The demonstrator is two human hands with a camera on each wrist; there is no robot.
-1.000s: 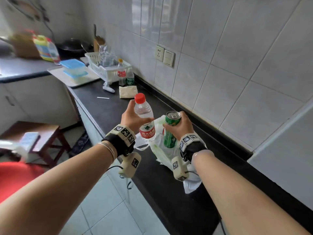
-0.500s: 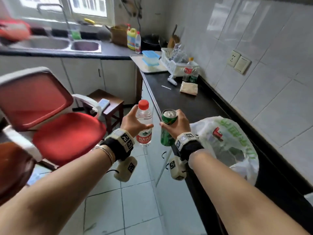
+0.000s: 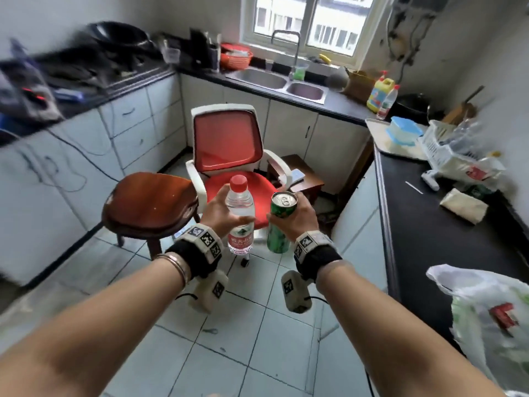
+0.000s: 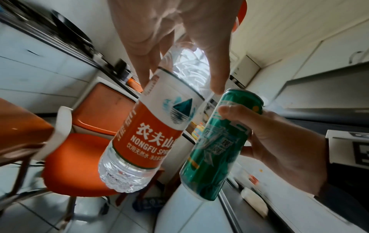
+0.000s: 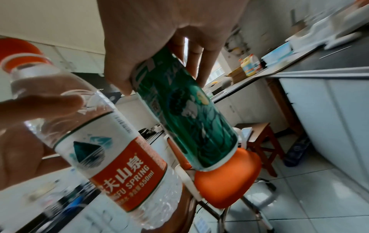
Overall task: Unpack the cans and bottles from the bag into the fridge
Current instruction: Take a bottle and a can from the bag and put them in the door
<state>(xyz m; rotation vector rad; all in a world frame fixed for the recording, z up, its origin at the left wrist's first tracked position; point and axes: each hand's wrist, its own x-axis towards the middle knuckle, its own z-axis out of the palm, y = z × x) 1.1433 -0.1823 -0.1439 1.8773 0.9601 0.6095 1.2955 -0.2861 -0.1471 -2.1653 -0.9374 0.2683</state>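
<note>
The person stood in a kitchen with both arms held out in front. The left hand [image 3: 219,209] was curled around a clear water bottle [image 3: 240,216] with a red cap, fingers wrapped about its upper body. The right hand [image 3: 300,216] gripped a green can [image 3: 280,222] near its top. Both drinks stood upright, long axes vertical, side by side and just apart, over the tiled floor. The white plastic bag [image 3: 486,316] lay on the dark counter [image 3: 423,224], well off to the right and nearer the right arm. A red chair [image 3: 229,144] faced the hands. No fridge was visible, so which way it lay could not be told.
</note>
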